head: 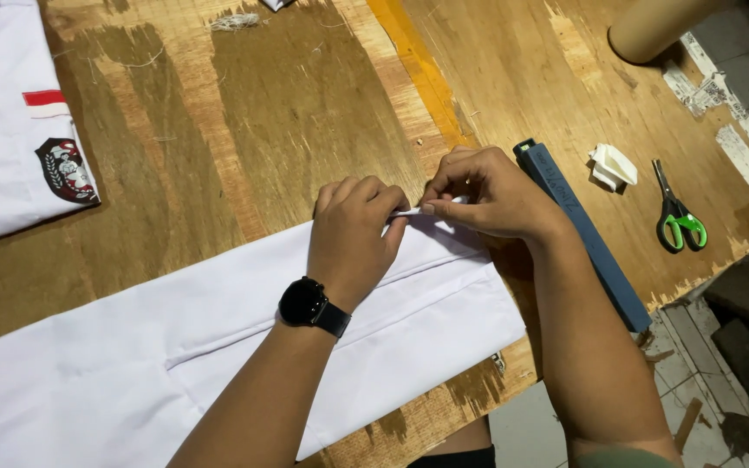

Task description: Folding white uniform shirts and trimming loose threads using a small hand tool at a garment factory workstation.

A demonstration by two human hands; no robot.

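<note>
left hand (353, 238): fingers curled, pinching the fold of white cloth (218, 347) | right hand (487, 195): fingertips pinching same fold | cloth: along near edge of wooden desk (305, 104) | blue bar (582, 230), green scissors (676, 217): toward right edge

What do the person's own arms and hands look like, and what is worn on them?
Both forearms are bare, with no sleeves visible. The left hand has a black round-faced wristwatch on a black strap at the wrist. The right hand wears nothing; no gloves or rings are visible.

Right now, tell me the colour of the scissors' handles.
Bright green with black trim; the scissors lie on the wooden table, seen in the head view.
</note>
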